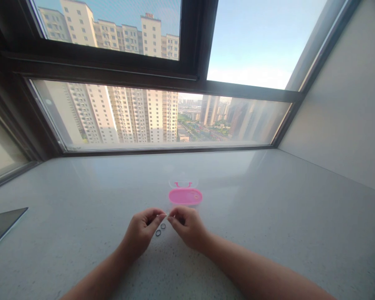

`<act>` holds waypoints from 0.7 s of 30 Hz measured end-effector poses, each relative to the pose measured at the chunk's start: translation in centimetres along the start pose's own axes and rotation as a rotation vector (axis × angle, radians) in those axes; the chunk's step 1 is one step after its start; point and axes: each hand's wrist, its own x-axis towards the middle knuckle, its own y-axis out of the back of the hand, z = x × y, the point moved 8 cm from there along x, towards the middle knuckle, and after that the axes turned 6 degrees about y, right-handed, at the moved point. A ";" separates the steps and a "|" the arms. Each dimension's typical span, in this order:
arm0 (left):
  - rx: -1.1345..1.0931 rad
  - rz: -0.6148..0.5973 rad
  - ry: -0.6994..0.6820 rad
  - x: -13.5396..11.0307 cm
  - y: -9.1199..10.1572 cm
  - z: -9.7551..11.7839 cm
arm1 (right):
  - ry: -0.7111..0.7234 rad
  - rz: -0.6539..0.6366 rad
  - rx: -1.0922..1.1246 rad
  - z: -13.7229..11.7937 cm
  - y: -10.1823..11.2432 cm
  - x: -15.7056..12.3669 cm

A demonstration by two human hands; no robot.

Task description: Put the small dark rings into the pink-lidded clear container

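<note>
My left hand (143,229) and my right hand (189,225) meet low over the sill, thumb and forefinger pinched on each. Their fingertips nearly touch around something tiny and pale, too small to name. Just below the fingertips lie two small dark rings, the upper ring (163,226) close to the lower ring (158,233). Beyond my hands is a pink oval container (183,196) with a small light-coloured thing inside at its right end. Behind it shows a clear lid with a pink handle (183,184).
The speckled pale windowsill (253,208) spreads out under everything. A flat dark tablet-like device (4,227) lies at the left edge. Dark window frames (162,85) border the far side, with tall buildings outside. A white wall (343,108) rises on the right.
</note>
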 end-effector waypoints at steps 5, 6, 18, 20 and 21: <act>0.034 0.028 0.003 0.0 0.2 -0.1 | 0.020 -0.018 -0.004 -0.4 -0.1 -0.1; 0.041 0.034 0.001 0.0 0.2 0.0 | 0.024 -0.017 -0.005 -0.4 -0.1 -0.1; 0.072 0.023 -0.038 -0.1 0.0 0.3 | 0.076 -0.064 0.014 -1.1 -0.4 -0.1; 0.087 0.030 -0.046 -0.2 0.1 0.5 | 0.058 -0.069 0.047 -1.1 -0.4 -0.1; 0.099 0.037 -0.051 -0.3 0.1 0.5 | 0.046 -0.061 0.056 -1.1 -0.3 -0.1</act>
